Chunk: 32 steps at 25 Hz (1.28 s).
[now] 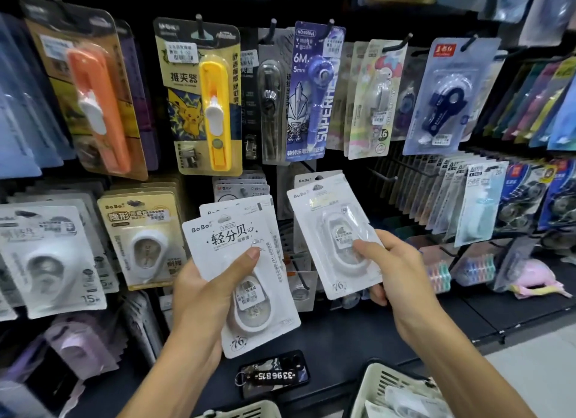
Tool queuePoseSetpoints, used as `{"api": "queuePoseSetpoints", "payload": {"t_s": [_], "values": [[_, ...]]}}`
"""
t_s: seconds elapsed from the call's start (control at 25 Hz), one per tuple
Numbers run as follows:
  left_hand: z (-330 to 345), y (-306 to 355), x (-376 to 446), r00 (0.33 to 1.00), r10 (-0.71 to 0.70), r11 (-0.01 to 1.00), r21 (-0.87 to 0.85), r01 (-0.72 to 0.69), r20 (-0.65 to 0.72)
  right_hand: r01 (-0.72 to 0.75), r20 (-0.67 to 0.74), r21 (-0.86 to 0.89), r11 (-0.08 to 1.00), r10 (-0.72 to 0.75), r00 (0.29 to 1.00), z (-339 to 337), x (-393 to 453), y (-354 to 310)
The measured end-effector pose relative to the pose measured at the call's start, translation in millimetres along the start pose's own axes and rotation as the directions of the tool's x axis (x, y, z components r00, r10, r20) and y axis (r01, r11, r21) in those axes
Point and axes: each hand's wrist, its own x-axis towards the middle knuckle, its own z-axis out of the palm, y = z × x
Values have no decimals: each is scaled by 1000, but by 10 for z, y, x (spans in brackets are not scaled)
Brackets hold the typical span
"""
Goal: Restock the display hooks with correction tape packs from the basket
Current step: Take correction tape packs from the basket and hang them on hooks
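My left hand (204,296) grips a small stack of white correction tape packs (246,261), thumb pressed across the front pack's card. My right hand (392,272) pinches a single white correction tape pack (332,230) by its lower right side, holding it tilted in front of the display. Behind that pack hangs another pack of the same kind (307,179) on a display hook. Bare black display hooks (381,174) jut out just right of it. A cream basket (386,386) with more packs in it sits at the bottom right.
Pegboard rows hold clip pushers (215,105), pens and other correction tapes (145,240). A dark shelf runs below, with a phone and a numbered key tag (276,375) lying on it. A second basket rim (249,410) shows at the bottom edge. Pink items (533,279) lie at the right.
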Motion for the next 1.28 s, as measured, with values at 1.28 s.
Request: {"api": "queuePoseSetpoints", "payload": {"t_s": [1.28], "values": [[141, 235, 50, 996, -74, 997, 8, 74, 46, -77, -83, 24, 997, 79, 993, 27, 119, -2]]}}
